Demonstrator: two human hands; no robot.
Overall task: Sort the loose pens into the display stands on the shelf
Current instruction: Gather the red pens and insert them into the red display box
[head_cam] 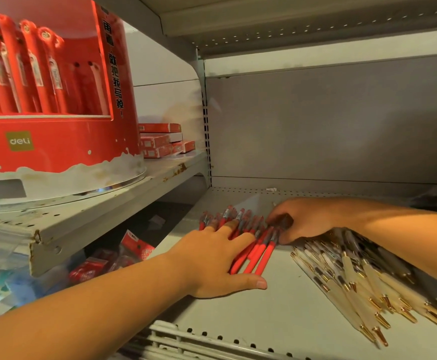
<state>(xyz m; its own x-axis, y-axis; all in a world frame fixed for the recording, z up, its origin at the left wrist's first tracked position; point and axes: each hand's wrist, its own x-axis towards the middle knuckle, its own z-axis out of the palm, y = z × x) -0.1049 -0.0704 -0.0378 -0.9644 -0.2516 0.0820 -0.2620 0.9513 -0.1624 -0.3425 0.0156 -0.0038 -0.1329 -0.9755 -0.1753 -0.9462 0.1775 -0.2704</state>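
A row of loose red pens (260,252) lies flat on the grey shelf (277,313). My left hand (218,261) rests flat on the row with straight, spread fingers. My right hand (300,220) curls its fingers round the far ends of the red pens at the row's right side. A pile of cream pens with gold tips (362,284) lies to the right, partly under my right forearm. A round red display stand (53,105) holding upright red pens stands on the upper left shelf.
Small red boxes (164,140) are stacked behind the stand. Packaged red goods (113,258) lie on the lower level at left. The shelf's back wall (329,126) and a perforated front rail (212,339) bound the space.
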